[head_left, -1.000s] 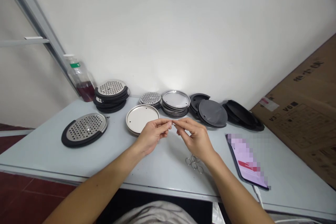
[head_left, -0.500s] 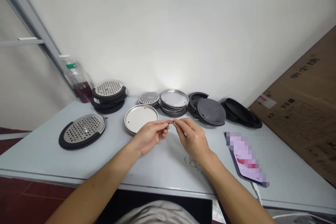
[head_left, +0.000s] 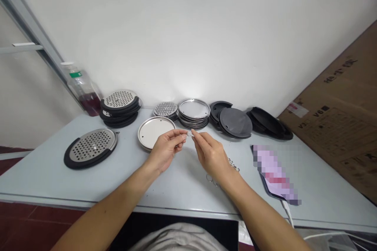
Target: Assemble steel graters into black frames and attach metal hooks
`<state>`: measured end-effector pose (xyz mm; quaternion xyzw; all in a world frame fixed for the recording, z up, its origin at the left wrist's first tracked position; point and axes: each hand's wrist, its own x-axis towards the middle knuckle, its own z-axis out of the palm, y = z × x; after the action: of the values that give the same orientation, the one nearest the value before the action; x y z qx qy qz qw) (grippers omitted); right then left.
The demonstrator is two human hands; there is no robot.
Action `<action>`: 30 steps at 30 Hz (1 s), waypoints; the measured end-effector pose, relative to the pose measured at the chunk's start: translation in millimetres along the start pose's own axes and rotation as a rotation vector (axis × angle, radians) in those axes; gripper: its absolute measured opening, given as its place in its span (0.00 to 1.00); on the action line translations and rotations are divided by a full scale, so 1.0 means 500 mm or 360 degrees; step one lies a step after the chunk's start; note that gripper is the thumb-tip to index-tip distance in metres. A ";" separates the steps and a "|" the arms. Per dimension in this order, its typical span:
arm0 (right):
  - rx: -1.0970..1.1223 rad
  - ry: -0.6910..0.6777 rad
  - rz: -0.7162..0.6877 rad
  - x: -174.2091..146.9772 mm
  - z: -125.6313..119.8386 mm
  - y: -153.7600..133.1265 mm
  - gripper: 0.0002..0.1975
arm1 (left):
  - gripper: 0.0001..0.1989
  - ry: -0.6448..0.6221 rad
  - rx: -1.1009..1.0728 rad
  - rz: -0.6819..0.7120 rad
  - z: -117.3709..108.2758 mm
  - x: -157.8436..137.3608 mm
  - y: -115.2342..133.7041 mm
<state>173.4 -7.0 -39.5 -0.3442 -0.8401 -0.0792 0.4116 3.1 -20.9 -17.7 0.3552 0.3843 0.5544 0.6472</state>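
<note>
My left hand (head_left: 163, 152) and my right hand (head_left: 211, 153) meet over the middle of the table, fingertips pinched together. Between them is a small, thin metal ring (head_left: 189, 135), gripped from both sides. Whether a second small metal piece is with it, I cannot tell. Under my right wrist lie a few loose metal rings (head_left: 209, 178), partly covered by the arm. Small metal chain pieces (head_left: 234, 165) show just to the right of that hand. A shallow round metal plate (head_left: 154, 131) with small holes sits behind my left hand, on top of others.
Assembled round graters with black rims (head_left: 88, 147) are at the left, some stacked (head_left: 120, 104). Along the wall stand grater discs (head_left: 165, 109), stacked metal plates (head_left: 194, 109) and black plastic parts (head_left: 235, 121). A phone (head_left: 272, 176), carton (head_left: 326, 121) and bottle (head_left: 85, 94) flank them.
My fingertips have shifted slightly and the ring between them sits at a different angle. The chain pieces beside my right hand have come into sight. The view has moved a little.
</note>
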 end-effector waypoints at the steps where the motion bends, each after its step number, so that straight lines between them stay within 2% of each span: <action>1: -0.0089 -0.0011 -0.0025 -0.002 0.001 -0.002 0.18 | 0.10 0.0016 -0.0001 0.0009 0.001 0.000 0.000; 4: -0.0250 -0.0024 -0.0027 -0.006 0.005 -0.009 0.17 | 0.10 0.0030 0.0038 0.0042 0.005 -0.001 -0.003; 7: -0.0269 -0.0005 -0.0002 -0.005 0.011 -0.014 0.16 | 0.09 0.0048 0.0144 0.0111 0.017 -0.007 -0.017; 9: -0.0225 0.0066 0.0052 0.001 0.013 -0.012 0.16 | 0.05 0.0027 0.0271 0.0080 0.029 -0.013 -0.031; 11: -0.0055 0.0151 0.0235 0.012 0.008 -0.004 0.16 | 0.02 -0.0046 0.0428 0.0018 0.041 -0.019 -0.042; 13: 0.0291 0.0150 0.0523 0.024 -0.007 0.008 0.14 | 0.04 -0.0089 0.0567 0.0046 0.046 -0.022 -0.044; 15: 0.0690 0.0096 0.0818 0.034 -0.027 0.024 0.12 | 0.07 -0.0037 0.0675 0.0198 0.041 -0.021 -0.033; 17: 0.0927 0.0119 0.1055 0.039 -0.045 0.040 0.13 | 0.09 0.0074 0.0783 0.0408 0.026 -0.019 -0.012; 20: 0.0877 0.0226 0.1193 0.039 -0.053 0.052 0.14 | 0.09 0.0331 0.0900 0.0756 -0.011 -0.010 0.030; 22: 0.0840 0.0067 0.1166 0.036 -0.045 0.047 0.13 | 0.09 0.0549 0.0922 0.0950 -0.038 0.000 0.057; 24: 0.0895 -0.0329 0.1123 0.035 -0.035 0.037 0.12 | 0.10 0.0734 0.0932 0.1038 -0.059 0.011 0.076; 26: 0.0942 -0.0747 0.1067 0.035 -0.036 0.034 0.11 | 0.10 0.0804 0.0987 0.1020 -0.067 0.017 0.079; 28: 0.0907 -0.0983 0.1013 0.034 -0.055 0.050 0.10 | 0.08 0.0652 0.1147 0.0905 -0.056 0.013 0.061; 30: 0.0829 -0.1082 0.1020 0.031 -0.088 0.088 0.08 | 0.06 0.0265 0.1365 0.0733 -0.029 0.002 0.023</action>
<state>223.1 15.5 -6.1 -0.4763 -0.7707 0.3775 0.1916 -14.8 -18.0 -14.2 0.6198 0.5398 0.5013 0.2705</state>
